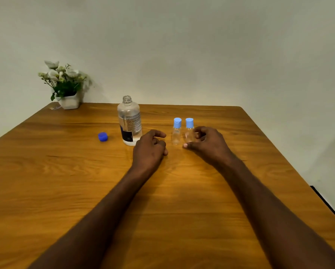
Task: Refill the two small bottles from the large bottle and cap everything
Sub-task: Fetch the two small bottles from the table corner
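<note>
The large bottle's label (132,123) is too small to read. The right hand (207,142) hides part of the nearer small bottle (189,133). The bench (182,191) runs off the bottom edge.

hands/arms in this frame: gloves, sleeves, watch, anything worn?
Nothing worn. Left hand and right hand are bare: no gloves, rings or tape. Both forearms are bare up to the frame edge, with no sleeve, watch or band showing. Short nails on the visible fingers.

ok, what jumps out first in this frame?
Two bare forearms reach up the wooden table, the right hand curled beside the two small capped bottles. Left of the left hand stands the big bottle, open, its blue cap lying further left.
</note>
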A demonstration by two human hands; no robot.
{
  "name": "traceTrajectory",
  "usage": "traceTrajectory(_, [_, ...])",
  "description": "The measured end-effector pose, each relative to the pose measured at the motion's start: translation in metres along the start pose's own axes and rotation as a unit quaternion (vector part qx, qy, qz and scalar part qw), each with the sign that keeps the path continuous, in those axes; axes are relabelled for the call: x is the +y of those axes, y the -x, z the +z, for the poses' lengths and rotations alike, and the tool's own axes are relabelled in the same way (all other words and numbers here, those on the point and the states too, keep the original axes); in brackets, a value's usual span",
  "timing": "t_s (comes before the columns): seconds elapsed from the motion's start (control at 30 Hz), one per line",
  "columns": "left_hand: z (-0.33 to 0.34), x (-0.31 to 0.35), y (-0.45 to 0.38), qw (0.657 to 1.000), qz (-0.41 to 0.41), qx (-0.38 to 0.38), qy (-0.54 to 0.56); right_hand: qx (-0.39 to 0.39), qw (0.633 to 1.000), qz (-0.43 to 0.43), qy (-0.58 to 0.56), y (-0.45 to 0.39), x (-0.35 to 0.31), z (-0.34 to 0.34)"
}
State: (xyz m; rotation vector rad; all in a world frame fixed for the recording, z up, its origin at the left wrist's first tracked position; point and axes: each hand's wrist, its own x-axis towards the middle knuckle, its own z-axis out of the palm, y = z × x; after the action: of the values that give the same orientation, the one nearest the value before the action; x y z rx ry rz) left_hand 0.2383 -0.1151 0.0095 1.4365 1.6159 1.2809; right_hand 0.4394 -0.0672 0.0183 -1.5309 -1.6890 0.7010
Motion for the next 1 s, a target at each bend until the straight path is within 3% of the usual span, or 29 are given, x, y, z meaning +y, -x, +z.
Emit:
traceTrajectory(0.17, [0.0,0.0,-0.001,1.0,0.0,-0.003,0.008,-0.034,0.999,-0.009,0.001,0.003,0.001,-0.005])
traceTrajectory(0.3, [0.001,-0.001,-0.003,1.0,0.002,-0.011,-0.002,0.01,0.999,-0.032,0.041,0.002,0.001,0.003])
traceTrajectory(0.47, [0.005,-0.001,-0.008,1.0,0.002,-0.013,-0.016,0.04,0.999,0.003,0.019,-0.002,0.002,0.01])
traceTrajectory(1.0, [0.002,-0.003,-0.004,1.0,0.023,0.007,-0.015,0.074,0.996,0.034,0.023,0.0,0.005,0.016])
